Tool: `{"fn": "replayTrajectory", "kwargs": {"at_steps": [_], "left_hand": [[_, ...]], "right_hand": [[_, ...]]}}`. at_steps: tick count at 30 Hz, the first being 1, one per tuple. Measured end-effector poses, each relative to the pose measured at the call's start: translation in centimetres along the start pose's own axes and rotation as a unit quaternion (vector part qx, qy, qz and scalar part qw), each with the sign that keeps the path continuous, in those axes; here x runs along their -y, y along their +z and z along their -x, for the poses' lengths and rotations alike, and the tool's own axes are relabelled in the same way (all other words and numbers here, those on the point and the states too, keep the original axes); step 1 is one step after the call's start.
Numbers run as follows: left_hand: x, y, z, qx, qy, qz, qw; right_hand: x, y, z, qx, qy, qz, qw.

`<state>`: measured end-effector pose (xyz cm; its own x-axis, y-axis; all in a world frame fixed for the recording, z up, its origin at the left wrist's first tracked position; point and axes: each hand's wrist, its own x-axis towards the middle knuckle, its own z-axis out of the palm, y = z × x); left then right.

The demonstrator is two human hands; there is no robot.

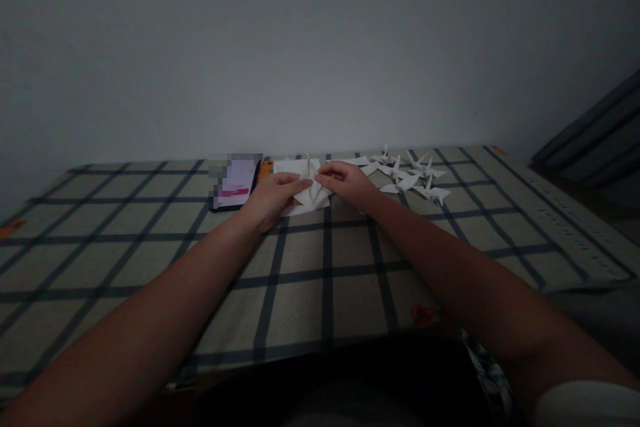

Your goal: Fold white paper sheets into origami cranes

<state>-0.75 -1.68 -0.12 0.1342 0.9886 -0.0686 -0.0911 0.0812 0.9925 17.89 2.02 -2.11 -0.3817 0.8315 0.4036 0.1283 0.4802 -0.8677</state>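
Between my two hands is a folded white paper crane (311, 192), its narrow points spread up and outward. My left hand (274, 197) pinches its left side between thumb and fingers. On the other side, my right hand (349, 181) grips the paper with thumb and forefinger closed on it. Just behind and under the crane lie white paper sheets (287, 167), partly covered by my hands. To the right of my right hand rests a group of several finished white paper cranes (407, 180), close together on the cloth.
A phone with a lit screen (236, 180) lies left of my left hand, partly pixelated. The checked tablecloth (305, 307) spreads over the table up to a plain wall (320, 47). Dark striped fabric (595, 140) slopes at the right edge.
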Motion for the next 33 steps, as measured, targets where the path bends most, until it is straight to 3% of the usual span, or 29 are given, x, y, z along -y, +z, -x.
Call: {"fn": "replayTrajectory", "kwargs": {"at_steps": [5, 11, 20, 28, 33], "left_hand": [[0.0, 0.0, 0.0, -0.009, 0.028, 0.001, 1.0], [0.1, 0.0, 0.0, 0.044, 0.055, 0.04, 0.997], [0.2, -0.3, 0.1, 0.043, 0.057, -0.011, 0.997], [0.4, -0.4, 0.0, 0.022, 0.076, -0.072, 0.994], [0.6, -0.5, 0.3, 0.033, 0.108, -0.135, 0.984]], "right_hand": [[0.0, 0.1, 0.0, 0.004, 0.038, -0.049, 0.998], [0.2, -0.2, -0.1, -0.033, 0.021, -0.037, 0.999], [0.8, -0.1, 0.0, -0.038, 0.031, -0.036, 0.998], [0.9, 0.2, 0.1, 0.011, 0.051, -0.069, 0.996], [1.0, -0.2, 0.2, 0.024, 0.05, -0.015, 0.998]]}}
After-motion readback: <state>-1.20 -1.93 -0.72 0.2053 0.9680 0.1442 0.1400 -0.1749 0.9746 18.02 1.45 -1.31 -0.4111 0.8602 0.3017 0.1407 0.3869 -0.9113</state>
